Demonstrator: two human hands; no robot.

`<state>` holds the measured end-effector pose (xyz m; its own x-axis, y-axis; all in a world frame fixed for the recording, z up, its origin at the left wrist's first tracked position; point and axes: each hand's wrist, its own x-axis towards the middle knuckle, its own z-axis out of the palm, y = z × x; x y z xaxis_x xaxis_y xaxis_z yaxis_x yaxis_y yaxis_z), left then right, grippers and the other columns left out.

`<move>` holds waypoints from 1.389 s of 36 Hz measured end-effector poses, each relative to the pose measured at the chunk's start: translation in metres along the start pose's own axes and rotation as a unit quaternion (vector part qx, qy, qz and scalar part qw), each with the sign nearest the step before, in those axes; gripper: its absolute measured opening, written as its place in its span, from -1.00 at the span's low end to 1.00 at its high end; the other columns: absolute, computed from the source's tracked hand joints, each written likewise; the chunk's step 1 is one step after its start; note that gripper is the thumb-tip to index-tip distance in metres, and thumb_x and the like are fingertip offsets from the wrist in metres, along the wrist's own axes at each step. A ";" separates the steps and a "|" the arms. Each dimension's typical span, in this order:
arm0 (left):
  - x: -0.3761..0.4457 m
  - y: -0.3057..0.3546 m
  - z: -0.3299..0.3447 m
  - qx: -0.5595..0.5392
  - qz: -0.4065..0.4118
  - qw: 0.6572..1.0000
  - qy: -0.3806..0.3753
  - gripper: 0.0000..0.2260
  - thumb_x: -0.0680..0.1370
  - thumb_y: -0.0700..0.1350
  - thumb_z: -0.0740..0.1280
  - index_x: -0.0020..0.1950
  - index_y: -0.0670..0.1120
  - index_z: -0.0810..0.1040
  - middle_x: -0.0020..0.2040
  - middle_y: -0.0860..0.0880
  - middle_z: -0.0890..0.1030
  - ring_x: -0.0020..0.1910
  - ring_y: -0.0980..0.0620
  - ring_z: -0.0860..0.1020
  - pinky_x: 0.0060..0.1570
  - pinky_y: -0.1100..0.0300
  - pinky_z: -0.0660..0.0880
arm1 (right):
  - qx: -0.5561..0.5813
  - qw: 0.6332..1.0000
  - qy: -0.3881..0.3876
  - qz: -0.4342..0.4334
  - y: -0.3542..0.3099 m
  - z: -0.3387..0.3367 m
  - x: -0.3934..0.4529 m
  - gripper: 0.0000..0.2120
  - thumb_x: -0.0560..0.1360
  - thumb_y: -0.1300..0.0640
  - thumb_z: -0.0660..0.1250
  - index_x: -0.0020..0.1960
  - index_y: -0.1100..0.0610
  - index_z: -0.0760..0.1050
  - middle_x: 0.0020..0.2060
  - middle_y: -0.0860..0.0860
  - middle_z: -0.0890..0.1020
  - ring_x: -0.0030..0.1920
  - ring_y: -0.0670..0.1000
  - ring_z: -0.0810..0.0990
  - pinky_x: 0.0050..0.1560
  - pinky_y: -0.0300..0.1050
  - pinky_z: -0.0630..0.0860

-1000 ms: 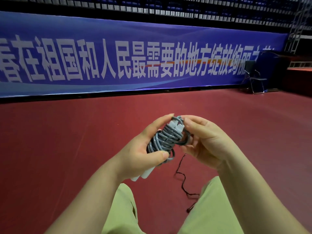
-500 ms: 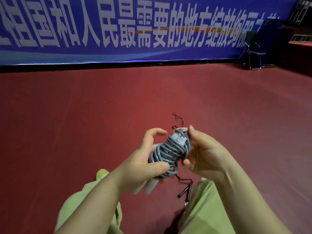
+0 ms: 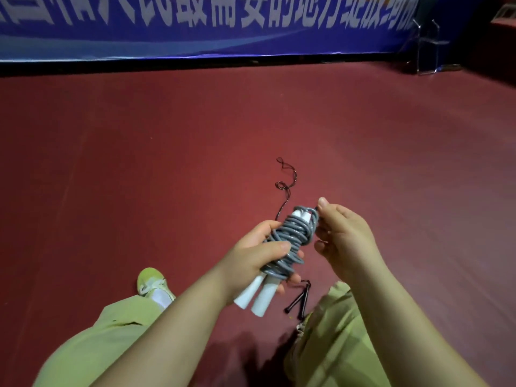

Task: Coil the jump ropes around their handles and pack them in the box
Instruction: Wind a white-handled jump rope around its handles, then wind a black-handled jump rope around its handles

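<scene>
A grey jump rope [image 3: 293,241] is wound in many turns around its two white handles [image 3: 257,296], which stick out below my left hand [image 3: 254,252]. That hand grips the coiled bundle around its middle. My right hand [image 3: 339,241] is at the bundle's upper right, with thumb and fingertips pinching the rope's last loop near the top of the handles. A second jump rope, thin and black [image 3: 287,177], lies uncoiled on the red floor beyond my hands; its black handles [image 3: 300,298] rest on the floor between my legs. No box is in view.
Red sports floor [image 3: 167,163] stretches ahead to a blue banner wall [image 3: 195,37]. A folding chair [image 3: 425,48] stands at the far right. My green-trousered legs and one shoe [image 3: 152,282] fill the bottom of the view.
The view has tilted down toward the floor. My hands and the coiled grey rope sit lower and nearer my legs. The black rope's handles have come into view.
</scene>
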<state>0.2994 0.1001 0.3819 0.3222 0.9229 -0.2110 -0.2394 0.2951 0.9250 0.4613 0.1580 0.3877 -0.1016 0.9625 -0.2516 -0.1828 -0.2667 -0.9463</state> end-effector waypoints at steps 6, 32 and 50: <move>0.072 -0.005 0.016 -0.026 0.021 0.999 0.041 -0.66 0.37 -0.06 0.30 0.14 -0.02 0.48 -0.11 -0.10 0.57 -0.28 -0.03 0.59 -0.41 0.14 0.54 | 0.011 0.999 -0.031 -0.002 0.000 -0.032 0.029 -0.72 0.36 -0.17 0.33 -0.16 0.04 0.52 -0.34 -0.06 0.50 -0.37 -0.10 0.43 -0.29 -0.21 0.43; 0.293 -0.237 0.181 0.591 -0.208 0.759 -0.176 -0.54 0.59 0.29 -0.07 0.49 0.28 0.13 0.55 0.00 0.16 0.50 -0.12 0.11 0.44 -0.07 -0.01 | 0.309 0.886 0.318 0.139 0.224 -0.306 0.061 -0.67 0.61 0.29 0.16 0.36 0.29 0.39 0.02 0.17 0.64 -0.14 0.05 0.68 -0.16 -0.07 0.63; 0.311 -0.292 0.123 0.589 -0.290 0.722 -0.218 -0.46 0.61 0.28 -0.09 0.55 0.22 -0.15 0.59 0.06 -0.02 0.56 -0.04 -0.05 0.50 -0.09 -0.05 | 0.122 0.854 0.417 0.287 0.367 -0.330 0.087 -0.59 0.56 0.26 0.27 0.39 0.17 0.32 0.16 0.09 0.59 0.11 0.11 0.60 0.26 0.14 0.48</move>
<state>0.5823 0.2709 0.0854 0.3745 0.4881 -0.7884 0.9140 -0.0511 0.4025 0.7076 0.1607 -0.0482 0.4701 0.3431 -0.8132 -0.5460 -0.6109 -0.5733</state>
